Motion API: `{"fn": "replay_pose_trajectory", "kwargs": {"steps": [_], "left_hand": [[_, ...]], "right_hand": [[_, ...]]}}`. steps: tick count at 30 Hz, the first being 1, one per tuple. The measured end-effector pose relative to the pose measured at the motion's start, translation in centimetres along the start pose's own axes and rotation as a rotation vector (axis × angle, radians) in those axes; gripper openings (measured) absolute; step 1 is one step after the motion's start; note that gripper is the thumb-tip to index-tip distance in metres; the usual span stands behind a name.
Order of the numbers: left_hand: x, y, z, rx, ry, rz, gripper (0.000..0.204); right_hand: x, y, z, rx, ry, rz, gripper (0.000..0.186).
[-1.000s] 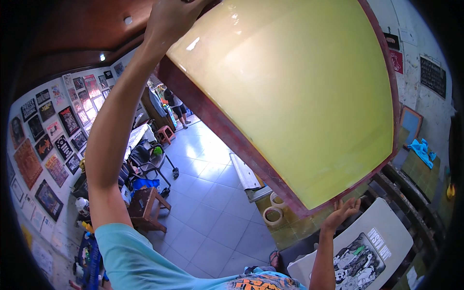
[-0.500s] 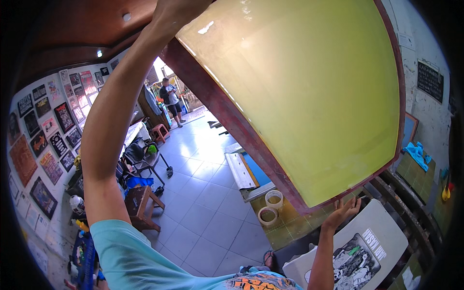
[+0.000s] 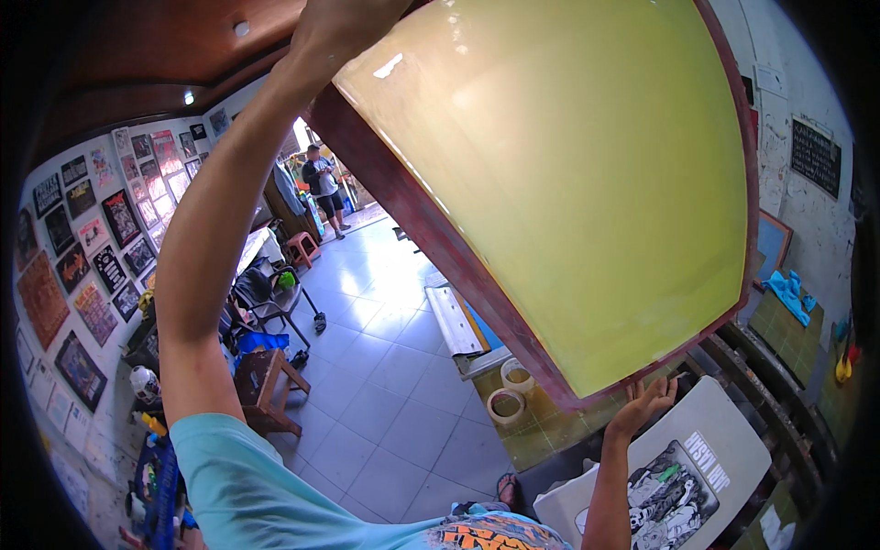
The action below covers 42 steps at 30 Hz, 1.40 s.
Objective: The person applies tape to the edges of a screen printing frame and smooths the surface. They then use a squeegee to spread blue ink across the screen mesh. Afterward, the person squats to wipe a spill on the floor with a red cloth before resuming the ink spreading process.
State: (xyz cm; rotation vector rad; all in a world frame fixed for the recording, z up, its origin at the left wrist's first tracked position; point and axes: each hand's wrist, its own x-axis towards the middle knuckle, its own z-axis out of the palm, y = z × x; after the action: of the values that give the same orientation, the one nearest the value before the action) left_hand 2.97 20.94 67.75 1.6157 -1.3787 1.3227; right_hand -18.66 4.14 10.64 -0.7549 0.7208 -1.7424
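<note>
The person holds a large screen [image 3: 587, 183] up overhead, tilted, with its mesh facing the camera and daylight coming through it. The left hand [image 3: 344, 23] grips the upper end of the frame near the top edge of the view; its fingers look closed around the wood, though the frame's edge hides most of them. The right hand [image 3: 646, 403] supports the lower corner from beneath, palm up against the frame, fingers [image 3: 662, 390] spread and pressed to the wood rather than wrapped round it.

Judging by the pose, the screen is fully lifted and is being looked over against the light; it is not yet set down on anything, and nothing shows work begun on the mesh itself.

The screen is a rectangular dark red-brown wooden frame stretched with yellow-green mesh. The mesh looks even, taut and translucent, brighter toward the top where light glares on it; I can make out no image or stain in it, though the glare may hide faint marks.

Below the right hand lies a white board [image 3: 697, 467] carrying a black printed picture. On the yellow-tiled surface just left of it sit two round tubs [image 3: 509, 394]. A stool [image 3: 266, 385] stands on the tiled floor [image 3: 385, 403], framed prints cover the left wall, and another person [image 3: 323, 183] stands far off by the doorway.
</note>
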Motion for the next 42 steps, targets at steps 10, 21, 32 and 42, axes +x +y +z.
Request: {"fn": "replay_pose_trajectory", "kwargs": {"steps": [10, 21, 32, 42], "left_hand": [[0.3, 1.8, 2.4, -0.089, -0.122, -0.116, 0.068], [-25.6, 5.7, 26.3, -0.629, -0.819, -0.386, 0.084], [-57.2, 15.3, 27.6, -0.818, -1.306, -0.892, 0.064], [-59.9, 18.5, 26.5, -0.61, -1.092, -0.67, 0.055]], "right_hand": [[-1.8, -6.5, -5.9, -0.1, 0.161, 0.083, 0.07], [-11.7, -19.1, -27.0, -1.187, 0.792, -0.169, 0.075], [-17.4, -21.6, -41.0, -1.609, 0.799, -0.125, 0.084], [-12.5, -24.0, -37.5, -1.931, 0.597, -0.204, 0.073]]}}
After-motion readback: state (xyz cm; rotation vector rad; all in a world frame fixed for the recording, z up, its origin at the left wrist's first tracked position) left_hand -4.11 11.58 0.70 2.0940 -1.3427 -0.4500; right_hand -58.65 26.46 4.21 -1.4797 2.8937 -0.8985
